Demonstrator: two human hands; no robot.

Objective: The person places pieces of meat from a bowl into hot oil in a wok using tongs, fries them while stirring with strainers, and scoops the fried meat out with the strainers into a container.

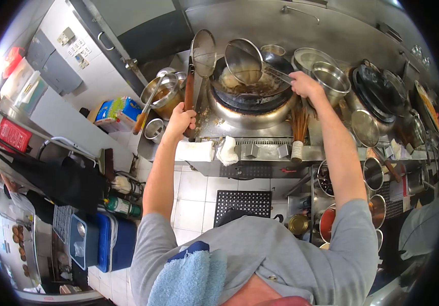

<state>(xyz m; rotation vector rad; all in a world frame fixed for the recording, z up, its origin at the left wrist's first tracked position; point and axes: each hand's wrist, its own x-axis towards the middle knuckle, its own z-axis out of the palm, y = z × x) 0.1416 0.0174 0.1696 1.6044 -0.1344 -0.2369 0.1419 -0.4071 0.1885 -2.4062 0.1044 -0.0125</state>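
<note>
My left hand point(181, 121) is closed round the wooden handle of a skimmer point(203, 51), its round metal head raised beside the wok's left edge. My right hand point(305, 84) grips the metal handle of a round mesh strainer point(244, 60), which is tilted over the wok point(275, 93). Brown liquid with pale foam fills the wok, partly hidden by the strainer. The wok rests on a round metal burner ring point(252, 118). Left of the wok stands a metal pot point(162, 93) with a ladle across it.
A bamboo wok brush point(299, 125) stands at the stove's front edge, near folded white cloths point(195, 151). Metal bowls point(330, 77) and a second, blackened wok point(380, 86) are to the right. Below lie a black rubber mat point(243, 206) and shelves of containers point(327, 223).
</note>
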